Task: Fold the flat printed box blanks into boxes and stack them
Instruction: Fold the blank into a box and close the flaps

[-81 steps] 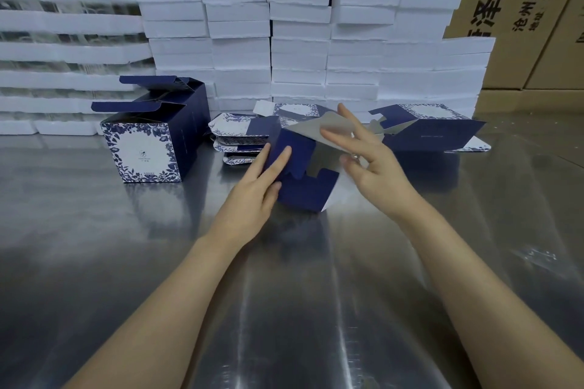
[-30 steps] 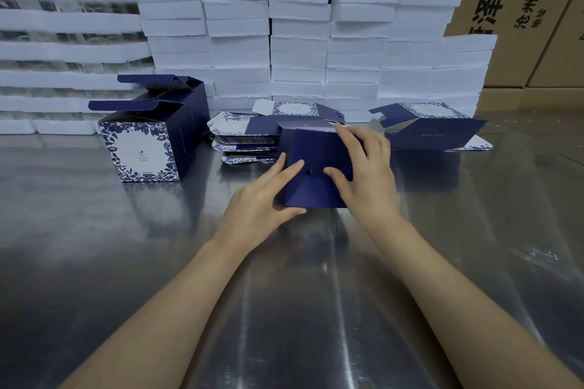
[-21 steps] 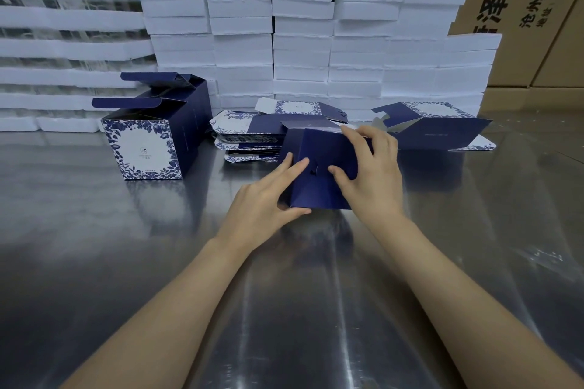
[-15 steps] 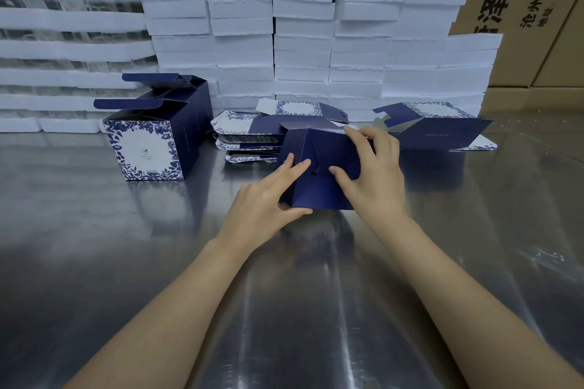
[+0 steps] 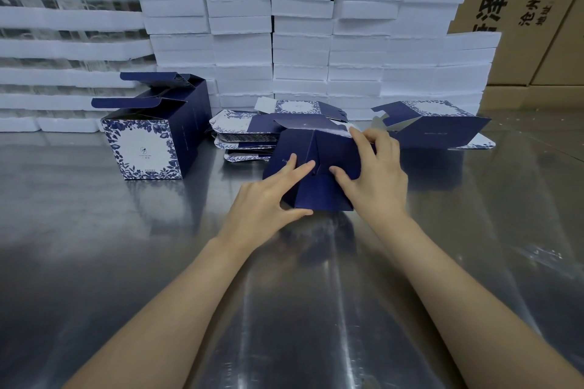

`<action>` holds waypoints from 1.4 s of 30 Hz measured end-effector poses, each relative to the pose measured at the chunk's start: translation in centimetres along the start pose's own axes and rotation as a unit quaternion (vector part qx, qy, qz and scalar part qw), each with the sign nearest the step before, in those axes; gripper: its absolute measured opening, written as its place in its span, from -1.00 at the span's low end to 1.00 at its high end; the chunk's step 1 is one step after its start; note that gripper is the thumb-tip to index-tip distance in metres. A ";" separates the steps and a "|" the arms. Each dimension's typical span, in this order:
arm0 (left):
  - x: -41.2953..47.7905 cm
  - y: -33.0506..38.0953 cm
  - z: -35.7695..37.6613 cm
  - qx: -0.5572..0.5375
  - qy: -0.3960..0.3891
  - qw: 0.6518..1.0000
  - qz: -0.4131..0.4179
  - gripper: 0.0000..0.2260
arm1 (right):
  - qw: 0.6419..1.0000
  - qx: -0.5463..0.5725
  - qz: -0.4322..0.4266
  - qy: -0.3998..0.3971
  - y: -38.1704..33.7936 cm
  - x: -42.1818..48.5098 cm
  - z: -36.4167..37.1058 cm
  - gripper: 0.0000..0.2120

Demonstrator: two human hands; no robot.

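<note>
A dark blue box (image 5: 319,189) lies on its side at the table's centre, its bottom flaps facing me. My left hand (image 5: 268,202) grips its left edge, thumb underneath and two fingers pressing on the flaps. My right hand (image 5: 376,177) holds its right side, thumb on the flaps and fingers over the top edge. Two folded boxes (image 5: 148,142) with blue floral print stand at the left, one behind the other, lids open. A pile of flat blanks (image 5: 246,133) lies behind the box. Another partly opened blank (image 5: 439,126) rests at the right.
The table (image 5: 94,246) is shiny metal. Stacks of white foam trays (image 5: 303,31) form a wall along the back, with clear-and-white trays (image 5: 63,41) at the left. Brown cartons (image 5: 531,3) with black lettering stand behind at the right.
The bottom flaps, open 2.7 s ago with grey inside showing, are folded shut. In the last second both hands stayed on the box, my left fingers pressing further onto the flaps.
</note>
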State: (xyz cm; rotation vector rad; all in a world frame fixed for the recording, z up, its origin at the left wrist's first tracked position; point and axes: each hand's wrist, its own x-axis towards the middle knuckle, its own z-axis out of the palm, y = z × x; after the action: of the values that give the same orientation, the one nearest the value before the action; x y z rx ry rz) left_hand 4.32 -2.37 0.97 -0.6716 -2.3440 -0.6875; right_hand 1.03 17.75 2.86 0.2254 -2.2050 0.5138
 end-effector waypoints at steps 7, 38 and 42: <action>0.0 -0.4 -0.4 0.019 -0.004 1.000 0.002 -0.21 | 0.982 0.186 0.042 0.016 0.8 0.5 -0.6 -0.60; 1.0 -3.3 0.5 -0.290 0.140 0.882 -0.344 -0.53 | 0.844 0.456 0.243 -0.142 0.5 -0.4 2.6 -0.46; 0.8 -2.1 0.3 -0.350 0.062 0.902 -0.244 -0.43 | 0.829 0.476 0.189 -0.224 -0.3 -0.4 1.8 -0.58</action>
State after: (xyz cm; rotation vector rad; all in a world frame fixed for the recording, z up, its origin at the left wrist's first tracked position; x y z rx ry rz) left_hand 2.37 -3.55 0.66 -0.2883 -2.1244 -1.7914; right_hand 0.14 16.65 1.62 0.4639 -2.2359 1.9510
